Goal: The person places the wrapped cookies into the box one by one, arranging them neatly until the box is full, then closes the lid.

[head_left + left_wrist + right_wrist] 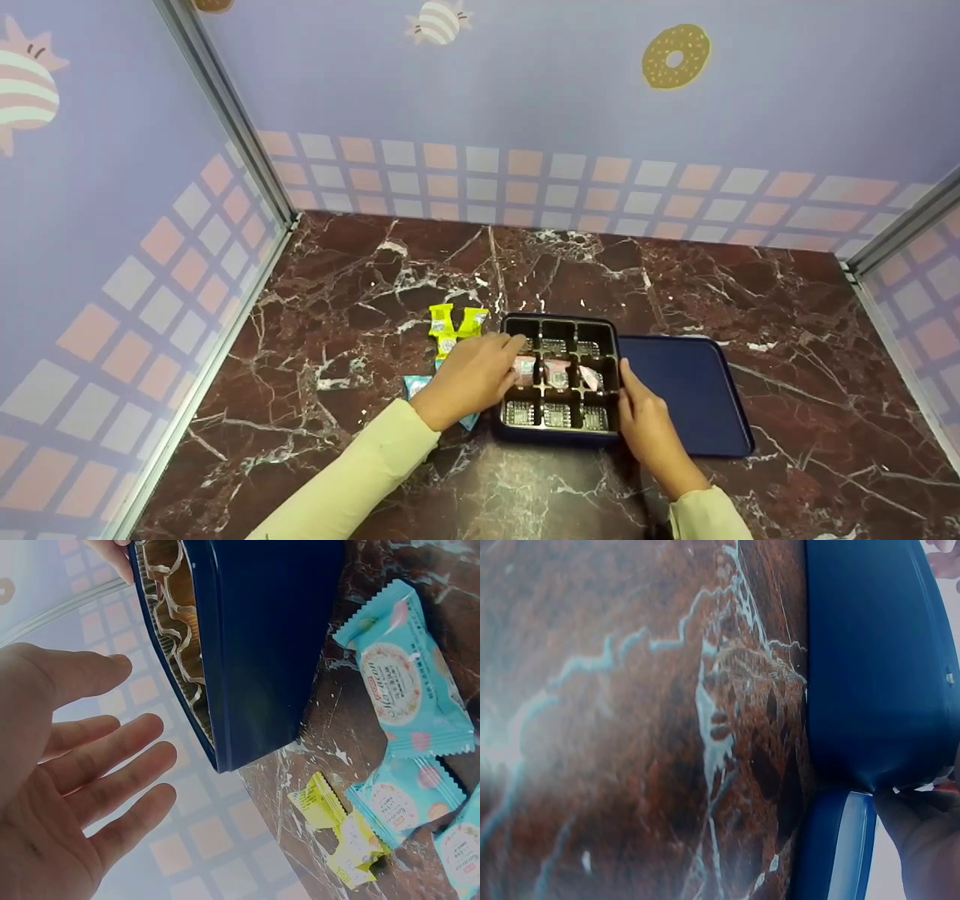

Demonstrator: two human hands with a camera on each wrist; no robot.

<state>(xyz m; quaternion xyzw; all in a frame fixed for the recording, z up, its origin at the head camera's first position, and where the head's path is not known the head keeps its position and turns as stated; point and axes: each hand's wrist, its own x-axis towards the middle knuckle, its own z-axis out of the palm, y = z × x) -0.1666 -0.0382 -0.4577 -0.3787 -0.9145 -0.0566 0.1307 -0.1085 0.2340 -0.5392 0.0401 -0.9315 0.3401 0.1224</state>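
Note:
A navy box [559, 436] with a divided tray stands in front of me. Pink wrapped packets lie in its middle row, among them a packet [556, 373] in the centre compartment. My left hand [480, 375] reaches over the box's left rim beside that row. In the left wrist view, the left hand [90, 757] has spread, relaxed fingers with nothing between them. My right hand [649, 420] rests along the box's right wall, fingers touching it near the rim. The right wrist view shows the right hand [930, 832] at the box's lower edge, beside the lid.
A navy lid [686, 397] lies to the right, against the box. Yellow packets [447, 345] and blue macaron packets [394, 682] lie on the marble-patterned surface left of the box. Patterned panels [525, 97] enclose the surface at the back and sides.

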